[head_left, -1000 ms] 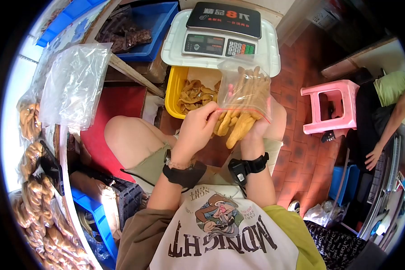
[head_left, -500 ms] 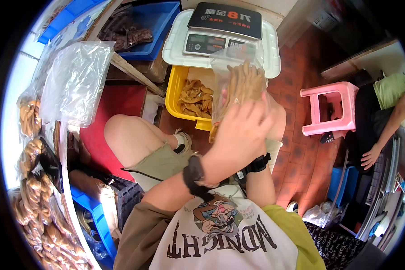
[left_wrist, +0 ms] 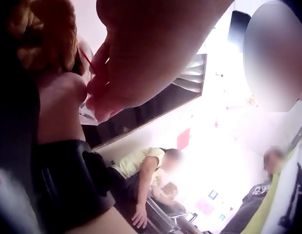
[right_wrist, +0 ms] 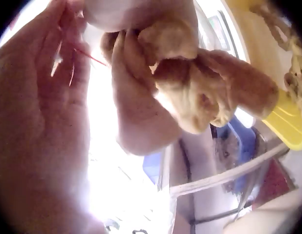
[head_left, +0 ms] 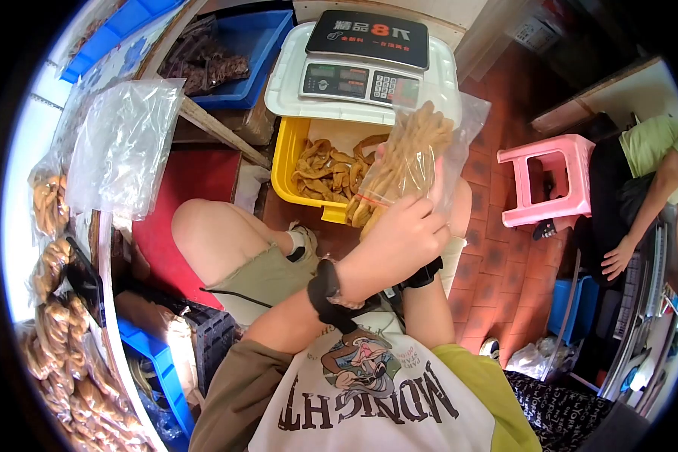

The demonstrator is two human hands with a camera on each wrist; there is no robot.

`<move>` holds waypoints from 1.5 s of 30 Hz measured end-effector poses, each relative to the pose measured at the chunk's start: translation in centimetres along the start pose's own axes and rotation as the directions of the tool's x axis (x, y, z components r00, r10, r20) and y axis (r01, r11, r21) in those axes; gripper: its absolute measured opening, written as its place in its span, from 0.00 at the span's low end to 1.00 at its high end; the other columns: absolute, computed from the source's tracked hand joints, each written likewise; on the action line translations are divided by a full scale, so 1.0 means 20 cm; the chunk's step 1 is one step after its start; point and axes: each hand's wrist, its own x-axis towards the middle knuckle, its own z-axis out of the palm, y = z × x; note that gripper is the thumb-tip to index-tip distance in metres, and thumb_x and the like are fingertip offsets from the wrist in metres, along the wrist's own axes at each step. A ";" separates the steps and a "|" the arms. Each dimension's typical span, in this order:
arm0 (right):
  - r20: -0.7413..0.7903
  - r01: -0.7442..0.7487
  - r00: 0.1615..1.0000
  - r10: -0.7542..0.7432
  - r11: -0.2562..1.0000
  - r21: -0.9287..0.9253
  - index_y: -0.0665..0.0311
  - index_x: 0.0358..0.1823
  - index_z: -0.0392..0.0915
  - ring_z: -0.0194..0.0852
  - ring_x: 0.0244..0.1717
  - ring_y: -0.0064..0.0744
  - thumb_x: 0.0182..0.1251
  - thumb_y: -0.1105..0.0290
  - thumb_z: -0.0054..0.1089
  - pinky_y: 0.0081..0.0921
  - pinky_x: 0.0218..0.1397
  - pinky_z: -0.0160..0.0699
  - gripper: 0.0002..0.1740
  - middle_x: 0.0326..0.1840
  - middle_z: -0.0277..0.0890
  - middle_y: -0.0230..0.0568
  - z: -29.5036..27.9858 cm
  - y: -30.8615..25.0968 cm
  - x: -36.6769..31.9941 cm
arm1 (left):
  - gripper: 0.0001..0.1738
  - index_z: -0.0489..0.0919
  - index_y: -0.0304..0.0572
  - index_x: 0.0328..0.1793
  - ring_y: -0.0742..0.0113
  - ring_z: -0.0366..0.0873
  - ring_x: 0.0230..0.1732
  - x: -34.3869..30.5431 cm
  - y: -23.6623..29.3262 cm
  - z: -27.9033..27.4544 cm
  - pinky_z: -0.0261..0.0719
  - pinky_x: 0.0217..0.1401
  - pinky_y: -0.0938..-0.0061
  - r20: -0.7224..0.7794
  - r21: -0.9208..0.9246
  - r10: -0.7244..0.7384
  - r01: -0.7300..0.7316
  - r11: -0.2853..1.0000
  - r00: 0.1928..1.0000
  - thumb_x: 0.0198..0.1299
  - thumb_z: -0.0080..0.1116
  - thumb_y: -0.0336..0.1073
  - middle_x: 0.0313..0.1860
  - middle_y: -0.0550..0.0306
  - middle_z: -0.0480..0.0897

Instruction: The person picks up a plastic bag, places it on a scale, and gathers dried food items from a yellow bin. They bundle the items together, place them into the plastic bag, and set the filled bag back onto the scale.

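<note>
A clear zip bag [head_left: 414,151] stuffed with tan dried strips is held up in front of me, tilted to the right, with its red zip line at the lower end. My left hand [head_left: 403,235] reaches across and grips the bag's mouth, pinching the plastic by the red line in the left wrist view [left_wrist: 141,58]. My right hand [right_wrist: 39,122] is hidden under the left in the head view. In the right wrist view it holds the bag from below, plastic and red line lying across its palm, and tan strips [right_wrist: 204,92] bulge beside it.
Beneath the bag stands a yellow tub [head_left: 286,162] of the same strips, and behind it a white scale [head_left: 358,68]. At the left are a pile of clear bags [head_left: 120,143], a blue tray [head_left: 260,45] and packed pastries [head_left: 53,301]. At the right are a pink stool [head_left: 539,177] and a seated person [head_left: 648,166].
My left hand has crossed from the bag's left side over to its mouth on the right. The bag rose, then tilted to the right.
</note>
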 end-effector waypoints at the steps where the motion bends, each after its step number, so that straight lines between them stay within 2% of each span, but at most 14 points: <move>1: 0.000 0.001 1.000 -0.001 1.000 0.000 0.61 0.70 0.57 0.61 0.66 0.41 0.69 0.42 0.41 0.38 0.71 0.56 0.37 0.68 0.63 0.42 0.03 0.00 0.01 | 0.16 0.80 0.40 0.40 0.61 0.74 0.42 -0.02 -0.01 -0.02 0.71 0.46 0.69 0.030 -0.077 0.006 -0.004 0.997 1.000 0.40 0.60 0.31 0.37 0.60 0.78; 3: -0.234 0.071 0.937 -0.260 0.796 -0.601 0.62 0.70 0.57 0.62 0.65 0.42 0.69 0.43 0.41 0.39 0.70 0.59 0.37 0.67 0.63 0.45 0.10 0.01 0.02 | 0.21 0.78 0.40 0.46 0.58 0.72 0.48 -0.03 -0.03 -0.09 0.69 0.50 0.67 -0.044 -0.094 -0.072 0.067 0.993 0.996 0.40 0.62 0.31 0.44 0.56 0.76; 6: -0.195 0.122 0.926 -0.323 0.745 -0.656 0.62 0.69 0.58 0.65 0.63 0.44 0.70 0.44 0.40 0.39 0.68 0.62 0.36 0.67 0.64 0.47 0.07 -0.03 0.04 | 0.36 0.67 0.40 0.66 0.47 0.62 0.66 -0.10 -0.07 -0.14 0.60 0.66 0.60 -0.017 -0.067 -0.299 0.298 0.952 0.954 0.46 0.65 0.33 0.66 0.46 0.64; 8: -0.239 0.112 0.922 -0.305 0.800 -0.589 0.61 0.69 0.59 0.67 0.62 0.47 0.70 0.45 0.39 0.42 0.66 0.65 0.34 0.67 0.64 0.46 0.06 -0.05 0.04 | 0.41 0.61 0.40 0.71 0.49 0.57 0.70 -0.16 -0.13 -0.08 0.56 0.71 0.61 -0.032 -0.443 -0.551 0.483 0.755 0.834 0.51 0.65 0.35 0.71 0.46 0.58; 10: -0.187 0.086 0.952 -0.243 0.798 -0.596 0.60 0.70 0.58 0.66 0.62 0.52 0.70 0.45 0.38 0.45 0.66 0.66 0.34 0.67 0.64 0.46 0.10 -0.01 0.05 | 0.39 0.57 0.38 0.73 0.57 0.57 0.71 -0.19 -0.16 -0.03 0.55 0.73 0.64 0.059 -0.604 -0.542 0.462 0.649 0.838 0.57 0.62 0.35 0.72 0.50 0.58; 12: -0.163 0.082 0.964 -0.211 0.817 -0.571 0.60 0.70 0.58 0.66 0.62 0.53 0.70 0.44 0.38 0.46 0.65 0.66 0.35 0.67 0.64 0.47 0.08 -0.02 0.05 | 0.32 0.62 0.40 0.70 0.54 0.58 0.72 -0.20 -0.18 0.00 0.60 0.69 0.67 0.217 -0.876 -0.620 0.430 0.217 0.754 0.60 0.58 0.36 0.71 0.47 0.59; 15: -0.112 0.128 0.967 -0.227 0.820 -0.558 0.60 0.70 0.57 0.66 0.62 0.56 0.71 0.44 0.36 0.48 0.65 0.67 0.35 0.67 0.64 0.47 0.06 0.01 0.04 | 0.27 0.66 0.39 0.67 0.59 0.60 0.70 -0.20 -0.21 0.00 0.61 0.69 0.70 0.243 -0.926 -0.644 0.372 0.069 0.725 0.61 0.55 0.30 0.70 0.48 0.61; 19: -0.107 0.214 0.941 -0.322 0.808 -0.550 0.61 0.71 0.56 0.67 0.61 0.56 0.69 0.43 0.36 0.49 0.63 0.69 0.37 0.66 0.64 0.49 0.09 0.07 0.03 | 0.26 0.68 0.41 0.64 0.59 0.63 0.67 -0.19 -0.20 0.00 0.61 0.68 0.71 0.178 -0.897 -0.652 0.394 0.201 0.737 0.58 0.57 0.28 0.66 0.49 0.65; 21: -0.137 0.176 0.949 -0.284 0.838 -0.517 0.62 0.70 0.56 0.67 0.61 0.56 0.68 0.42 0.37 0.49 0.62 0.70 0.38 0.66 0.64 0.50 0.12 0.05 0.03 | 0.27 0.69 0.44 0.63 0.59 0.68 0.60 -0.21 -0.20 0.03 0.64 0.64 0.73 0.061 -0.771 -0.669 0.460 0.439 0.741 0.55 0.59 0.27 0.58 0.51 0.69; 24: -0.178 0.113 0.954 -0.242 0.837 -0.535 0.64 0.69 0.56 0.67 0.60 0.56 0.66 0.42 0.38 0.49 0.60 0.71 0.39 0.65 0.64 0.53 0.12 0.03 0.03 | 0.27 0.72 0.45 0.61 0.59 0.69 0.54 -0.24 -0.20 0.13 0.65 0.61 0.73 0.094 -0.872 -0.784 0.431 0.232 0.613 0.52 0.61 0.27 0.49 0.52 0.69; 27: -0.216 0.066 0.945 -0.244 0.792 -0.607 0.66 0.68 0.57 0.68 0.59 0.55 0.66 0.42 0.39 0.49 0.59 0.72 0.39 0.63 0.65 0.54 0.07 -0.02 0.02 | 0.21 0.75 0.42 0.56 0.66 0.70 0.45 -0.24 -0.15 0.16 0.69 0.50 0.77 -0.083 -0.797 -0.788 0.434 0.420 0.610 0.54 0.61 0.28 0.44 0.55 0.68; 34: -0.317 0.111 0.895 -0.313 0.847 -0.521 0.67 0.62 0.64 0.70 0.57 0.51 0.67 0.46 0.41 0.50 0.56 0.74 0.34 0.61 0.67 0.51 -0.02 -0.03 0.05 | 0.07 0.79 0.35 0.43 0.81 0.63 0.27 -0.19 -0.11 0.10 0.62 0.28 0.87 -0.121 -0.803 -0.850 0.453 0.388 0.513 0.59 0.61 0.28 0.35 0.64 0.64; 40: -0.583 -0.064 0.776 -0.239 0.891 -0.450 0.66 0.52 0.71 0.75 0.48 0.46 0.67 0.56 0.39 0.45 0.52 0.77 0.23 0.48 0.75 0.49 -0.06 -0.07 0.02 | 0.03 0.80 0.34 0.38 0.70 0.73 0.26 -0.17 -0.13 0.04 0.70 0.27 0.76 -0.294 -0.511 -0.696 0.508 0.694 0.655 0.57 0.59 0.25 0.27 0.57 0.72; 45: -0.682 -0.099 0.677 -0.275 0.885 -0.455 0.64 0.54 0.72 0.73 0.53 0.48 0.69 0.57 0.35 0.44 0.58 0.73 0.24 0.53 0.76 0.49 -0.06 -0.05 0.01 | 0.04 0.81 0.35 0.37 0.59 0.75 0.24 -0.17 -0.13 0.01 0.72 0.27 0.72 -0.345 -0.225 -0.541 0.492 0.841 0.767 0.56 0.60 0.25 0.27 0.51 0.73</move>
